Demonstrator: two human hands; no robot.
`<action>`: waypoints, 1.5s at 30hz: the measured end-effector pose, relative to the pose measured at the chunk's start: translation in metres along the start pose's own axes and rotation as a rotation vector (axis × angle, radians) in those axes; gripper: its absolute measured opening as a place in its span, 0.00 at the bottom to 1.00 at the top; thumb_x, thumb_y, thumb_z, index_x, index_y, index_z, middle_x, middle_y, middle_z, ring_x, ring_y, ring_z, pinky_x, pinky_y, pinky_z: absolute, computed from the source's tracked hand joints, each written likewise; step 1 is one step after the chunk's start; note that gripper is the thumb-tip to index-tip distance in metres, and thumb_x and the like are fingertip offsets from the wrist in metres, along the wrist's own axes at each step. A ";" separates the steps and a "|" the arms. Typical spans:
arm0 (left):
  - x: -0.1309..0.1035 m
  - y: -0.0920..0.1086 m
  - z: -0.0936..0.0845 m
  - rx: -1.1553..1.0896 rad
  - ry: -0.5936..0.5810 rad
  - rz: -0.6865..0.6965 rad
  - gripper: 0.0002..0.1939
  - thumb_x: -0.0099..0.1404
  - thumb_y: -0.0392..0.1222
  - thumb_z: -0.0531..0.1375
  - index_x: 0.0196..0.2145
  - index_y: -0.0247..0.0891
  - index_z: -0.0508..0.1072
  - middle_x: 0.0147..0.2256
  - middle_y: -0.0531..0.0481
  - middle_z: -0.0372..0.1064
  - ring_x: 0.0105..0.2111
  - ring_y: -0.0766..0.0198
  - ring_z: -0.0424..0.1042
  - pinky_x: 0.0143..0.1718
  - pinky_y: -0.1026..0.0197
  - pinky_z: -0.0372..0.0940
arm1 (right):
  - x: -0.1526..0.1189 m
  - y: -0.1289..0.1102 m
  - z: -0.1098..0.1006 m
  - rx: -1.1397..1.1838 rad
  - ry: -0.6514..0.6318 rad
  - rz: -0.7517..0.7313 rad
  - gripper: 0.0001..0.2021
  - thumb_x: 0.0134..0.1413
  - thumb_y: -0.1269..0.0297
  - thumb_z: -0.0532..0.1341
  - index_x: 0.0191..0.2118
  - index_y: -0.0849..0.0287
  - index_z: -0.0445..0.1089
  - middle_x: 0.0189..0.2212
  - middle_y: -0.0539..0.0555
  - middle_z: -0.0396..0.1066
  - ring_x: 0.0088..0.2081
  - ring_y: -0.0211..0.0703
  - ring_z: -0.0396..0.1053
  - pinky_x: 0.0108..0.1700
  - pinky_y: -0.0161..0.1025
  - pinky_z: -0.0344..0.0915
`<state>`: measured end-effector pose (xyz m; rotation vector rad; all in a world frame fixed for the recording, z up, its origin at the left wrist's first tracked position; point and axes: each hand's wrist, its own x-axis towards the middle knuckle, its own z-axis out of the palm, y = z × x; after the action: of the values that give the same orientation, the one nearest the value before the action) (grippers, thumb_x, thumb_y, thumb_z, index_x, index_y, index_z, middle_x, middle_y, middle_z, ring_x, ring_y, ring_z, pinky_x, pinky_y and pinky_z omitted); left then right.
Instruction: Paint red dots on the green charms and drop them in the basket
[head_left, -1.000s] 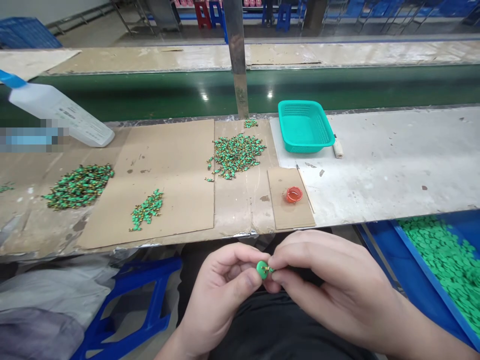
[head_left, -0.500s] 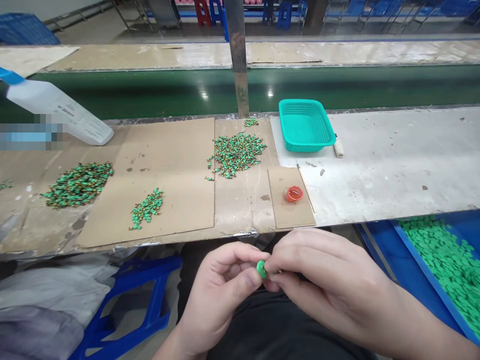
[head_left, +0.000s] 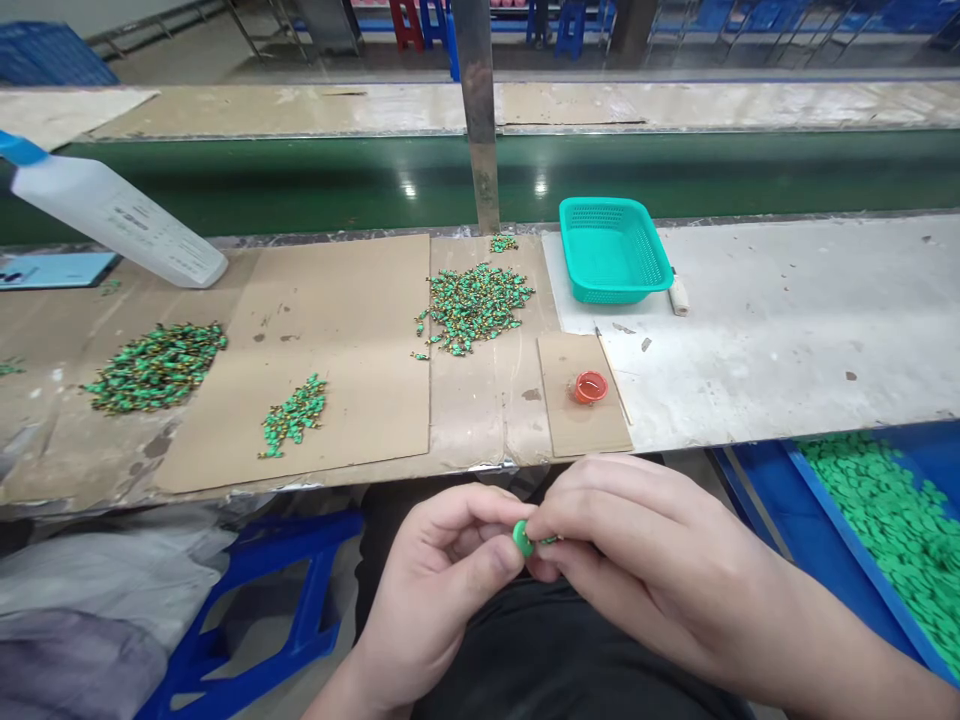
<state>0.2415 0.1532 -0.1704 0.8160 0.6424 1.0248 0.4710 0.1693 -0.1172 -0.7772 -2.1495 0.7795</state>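
Note:
Between the thumb and fingers of my left hand (head_left: 454,570) is a small round green disc (head_left: 523,538), held on edge. My right hand (head_left: 637,550) is closed right beside it, pinching a tiny green and dark piece (head_left: 549,540) that shows only partly between the fingertips. The two hands meet just below the bench's front edge, over my lap. Whether the small piece is joined to the disc I cannot tell. Similar little green, gold and dark pieces lie in a pile (head_left: 476,310) on the bench, with another pile (head_left: 157,368) farther left and a smaller group (head_left: 294,416) on cardboard.
A teal basket (head_left: 615,255) stands at the back of the bench. Nearer is a small red cup (head_left: 590,387) of liquid on cardboard, with a thin stick (head_left: 615,375) beside it. A white bottle (head_left: 120,220) is at left. A blue bin (head_left: 832,510) at right holds many green discs.
The hands stay almost in place. The green disc has turned slightly, and a little more of the small piece shows between my right fingertips.

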 end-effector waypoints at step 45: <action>0.003 0.002 0.009 0.159 0.143 0.109 0.04 0.72 0.43 0.79 0.44 0.48 0.94 0.39 0.47 0.89 0.36 0.62 0.87 0.42 0.67 0.83 | -0.002 0.006 0.006 -0.136 0.027 -0.076 0.08 0.80 0.77 0.61 0.47 0.66 0.77 0.39 0.55 0.77 0.39 0.43 0.70 0.42 0.41 0.69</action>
<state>0.2490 0.1543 -0.1645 0.9302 0.8166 1.1494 0.4689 0.1700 -0.1256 -0.7659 -2.2113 0.5854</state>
